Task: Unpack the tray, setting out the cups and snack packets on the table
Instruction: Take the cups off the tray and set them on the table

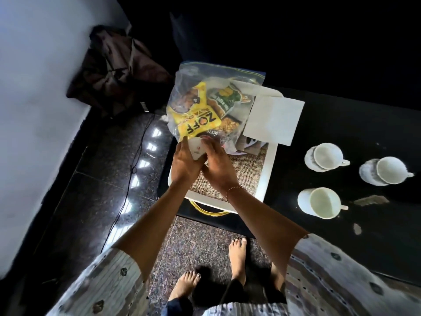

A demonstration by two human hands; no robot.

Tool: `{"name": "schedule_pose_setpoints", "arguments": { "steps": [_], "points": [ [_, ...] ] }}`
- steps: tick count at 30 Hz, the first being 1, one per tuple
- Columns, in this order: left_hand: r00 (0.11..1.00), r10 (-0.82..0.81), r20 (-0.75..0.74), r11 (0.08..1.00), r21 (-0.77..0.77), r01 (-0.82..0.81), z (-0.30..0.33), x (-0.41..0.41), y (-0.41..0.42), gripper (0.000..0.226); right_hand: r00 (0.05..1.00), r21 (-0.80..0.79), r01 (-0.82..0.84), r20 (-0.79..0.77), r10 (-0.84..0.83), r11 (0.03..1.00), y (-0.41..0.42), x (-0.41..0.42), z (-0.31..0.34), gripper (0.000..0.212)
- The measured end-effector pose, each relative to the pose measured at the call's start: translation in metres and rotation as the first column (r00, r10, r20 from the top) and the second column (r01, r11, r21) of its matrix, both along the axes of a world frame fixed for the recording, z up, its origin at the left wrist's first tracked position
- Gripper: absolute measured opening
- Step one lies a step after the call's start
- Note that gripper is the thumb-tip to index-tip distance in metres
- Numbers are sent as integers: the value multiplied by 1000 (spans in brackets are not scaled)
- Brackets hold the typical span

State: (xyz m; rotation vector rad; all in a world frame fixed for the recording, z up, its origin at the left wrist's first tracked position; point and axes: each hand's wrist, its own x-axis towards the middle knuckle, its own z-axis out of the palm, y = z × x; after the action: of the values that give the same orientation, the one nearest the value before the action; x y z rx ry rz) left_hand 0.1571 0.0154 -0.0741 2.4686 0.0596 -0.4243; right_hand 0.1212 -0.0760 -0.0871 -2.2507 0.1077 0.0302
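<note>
Your left hand (pixel 183 163) and right hand (pixel 218 166) together pinch the near edge of the clear bag (pixel 205 103) of snack packets; it stretches away from you over the tray (pixel 270 169). Cups (pixel 327 156) stand rightward, nearer your right hand.

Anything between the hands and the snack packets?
Yes. The packets, including the yellow snack packet, are inside a clear plastic zip bag, so its film separates them from the left hand and right hand gripping its near edge.
</note>
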Motion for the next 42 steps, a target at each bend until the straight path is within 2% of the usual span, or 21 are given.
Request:
{"name": "schedule_pose_setpoints", "arguments": {
  "steps": [3,6,8,10,13,15,18,22,24,26,29,31,34,36,38,40,42],
  "points": [
    [1000,-10,-14,1000,13,10,2,1,-3,75,1000,29,19,23,-19,999,-2,0,0,55],
    [995,-14,99,998,59,8,6,-3,-6,57,999,95,26,34,-29,995,-6,-6,3,57],
    [993,-34,116,998,50,28,8,-5,-5,56,999,108,44,1,-44,993,-14,-13,4,60],
    [996,-44,74,999,29,42,11,-10,-7,58,997,148,67,-49,-60,987,-26,-22,8,62],
    [996,-71,-59,997,20,73,14,-16,-23,65,984,324,127,-160,-78,937,-48,-34,15,69],
    [984,-105,-141,993,-69,96,19,-20,-40,66,960,419,220,-255,-119,881,-66,-41,20,68],
    [972,-84,-218,957,-289,18,32,-29,-66,46,921,500,365,-316,-227,785,-95,-52,28,53],
    [904,-89,-417,807,-562,-180,51,-51,-115,26,837,571,547,-392,-383,612,-134,-71,43,31],
    [860,-101,-499,724,-631,-281,59,-62,-142,27,791,605,612,-470,-392,508,-152,-84,52,27],
    [838,-175,-516,683,-677,-275,63,-75,-166,38,739,598,674,-531,-415,434,-172,-101,58,31],
    [823,-291,-488,701,-694,-163,69,-97,-196,58,657,480,754,-560,-505,449,-202,-125,65,45],
    [796,-374,-476,727,-683,-67,68,-111,-214,63,625,458,780,-553,-550,426,-221,-144,67,43],
    [734,-505,-454,747,-656,108,66,-126,-232,69,623,506,779,-569,-536,370,-242,-171,71,34],
    [721,-545,-428,744,-643,180,68,-137,-252,66,627,500,777,-565,-537,381,-258,-192,75,27],
    [743,-507,-438,758,-637,141,67,-150,-269,57,655,475,755,-507,-560,453,-272,-210,77,31],
    [750,-418,-513,794,-607,27,65,-168,-286,47,695,520,713,-434,-573,471,-285,-230,77,34],
    [740,-366,-564,831,-557,-13,61,-185,-298,40,727,544,678,-398,-560,494,-296,-246,74,35]
  ]
}}
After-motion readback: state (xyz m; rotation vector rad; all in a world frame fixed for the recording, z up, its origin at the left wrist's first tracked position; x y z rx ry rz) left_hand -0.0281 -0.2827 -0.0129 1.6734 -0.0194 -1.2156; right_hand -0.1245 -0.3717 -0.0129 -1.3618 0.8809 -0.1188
